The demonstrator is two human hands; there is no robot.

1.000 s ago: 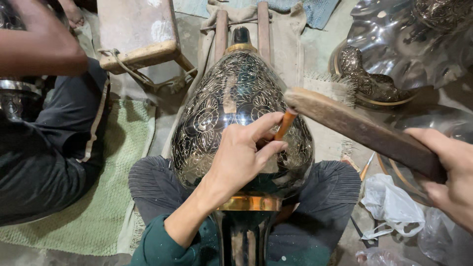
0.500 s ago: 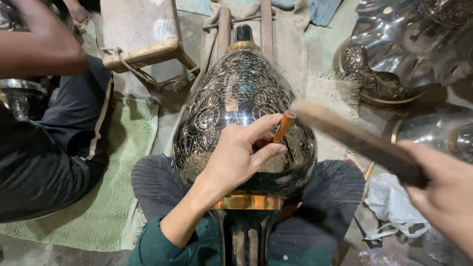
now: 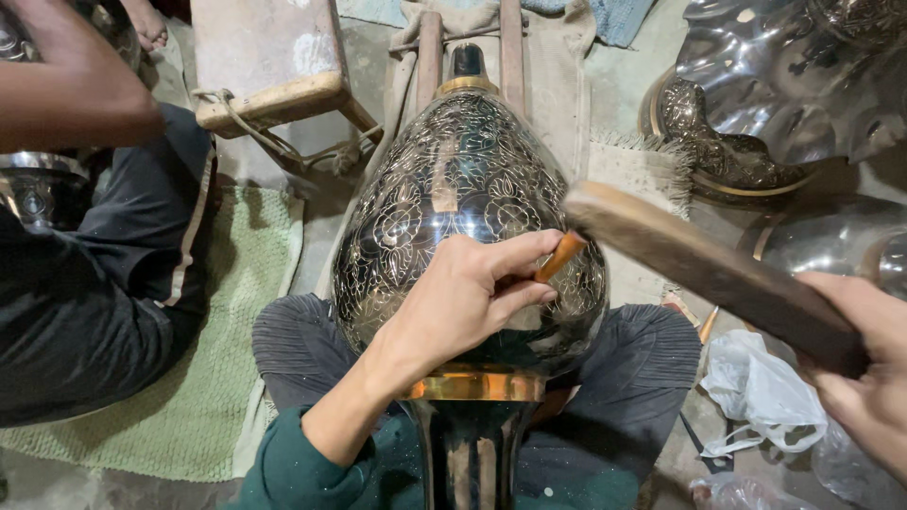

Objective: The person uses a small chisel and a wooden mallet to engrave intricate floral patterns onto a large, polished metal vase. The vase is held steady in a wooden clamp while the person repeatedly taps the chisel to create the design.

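My left hand (image 3: 463,302) rests on the belly of the engraved metal vase (image 3: 463,217), thumb and fingers pinched around a small orange-tipped chisel (image 3: 561,256) whose point meets the surface on the vase's right flank. My right hand (image 3: 864,373) is closed about the end of a long wooden mallet (image 3: 709,274), held raised and slanting toward the chisel head, close to it but, as far as I can tell, not touching. The vase lies across my lap, neck pointing away from me between two wooden rails (image 3: 430,47), its brass collar (image 3: 472,385) and dark foot toward my body. Floral chasing already covers nearly the whole visible dark body, so I judge the engraving far advanced, with detail work left around the area under the chisel; the underside is hidden. To my left sits another person (image 3: 85,274) in dark clothing on a green mat (image 3: 217,378), one arm (image 3: 76,85) reaching over. To the right lie a chased metal dish (image 3: 727,161), polished metal pieces (image 3: 784,66) and a crumpled plastic bag (image 3: 756,387).
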